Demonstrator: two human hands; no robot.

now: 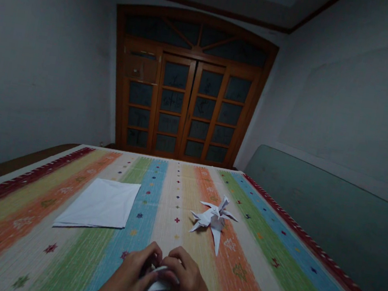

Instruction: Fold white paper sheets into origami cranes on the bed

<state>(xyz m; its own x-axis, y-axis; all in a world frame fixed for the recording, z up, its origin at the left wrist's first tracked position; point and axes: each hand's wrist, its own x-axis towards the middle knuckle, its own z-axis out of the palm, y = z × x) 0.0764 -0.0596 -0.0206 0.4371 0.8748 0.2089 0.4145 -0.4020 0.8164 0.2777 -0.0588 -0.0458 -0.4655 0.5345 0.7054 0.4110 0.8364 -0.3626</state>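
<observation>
My left hand (pixel 127 271) and my right hand (pixel 185 284) meet at the bottom middle of the view, fingers curled over a piece of folded white paper (pixel 160 286). Both hands pinch it, and most of it is hidden by my fingers. To the upper right of my right hand, apart from it, a white origami crane-like figure (pixel 213 220) rests on the striped cloth (pixel 175 200). A square stack of white paper (pixel 99 204) lies flat to the upper left of my left hand, not touching it.
The cloth has multicoloured stripes and small embroidered stars. Beyond it stand a brown wooden double door (pixel 185 108) with dark glass panes and pale walls. A grey-green padded board (pixel 314 215) runs along the right side of the table.
</observation>
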